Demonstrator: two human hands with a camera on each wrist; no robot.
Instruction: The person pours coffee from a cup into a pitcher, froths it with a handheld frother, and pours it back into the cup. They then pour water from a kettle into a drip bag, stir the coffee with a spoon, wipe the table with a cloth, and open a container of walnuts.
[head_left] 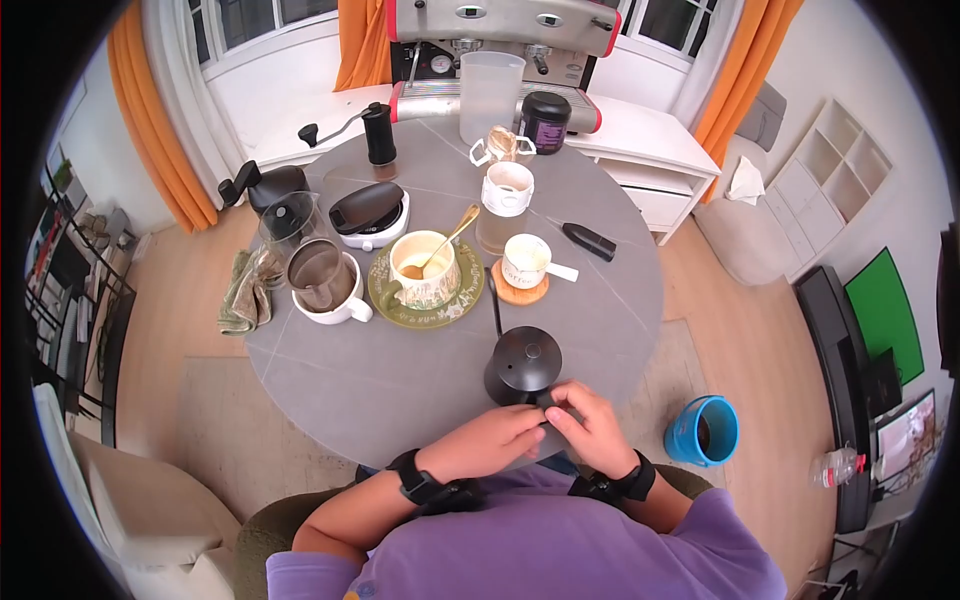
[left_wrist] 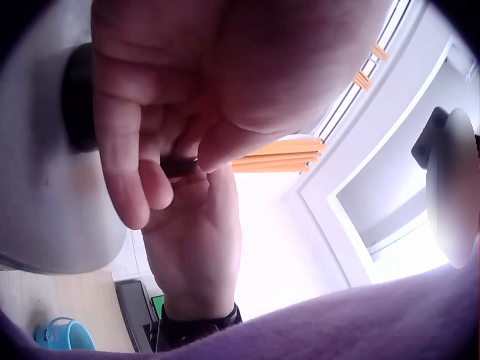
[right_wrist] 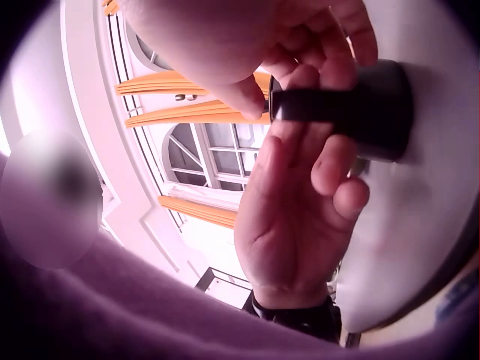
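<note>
A black gooseneck kettle (head_left: 527,362) with a lid stands near the front edge of the round grey table, its thin spout pointing away from me and its handle toward me. Both my hands are at that handle. My left hand (head_left: 485,440) comes from the left, thumb and fingers around the handle's near end. From the other side my right hand (head_left: 590,425) pinches the handle (right_wrist: 309,105) with thumb and fingers. In the right wrist view the fingers of both hands overlap around it. Part of the handle is hidden behind the fingers.
Beyond the kettle are a patterned cup (head_left: 425,275) with a spoon on a green saucer (head_left: 390,310), a small white cup (head_left: 525,262) on a wooden coaster, a white mug (head_left: 345,312), and a black-handled tool (head_left: 588,242). A blue bucket (head_left: 672,440) stands on the floor at right.
</note>
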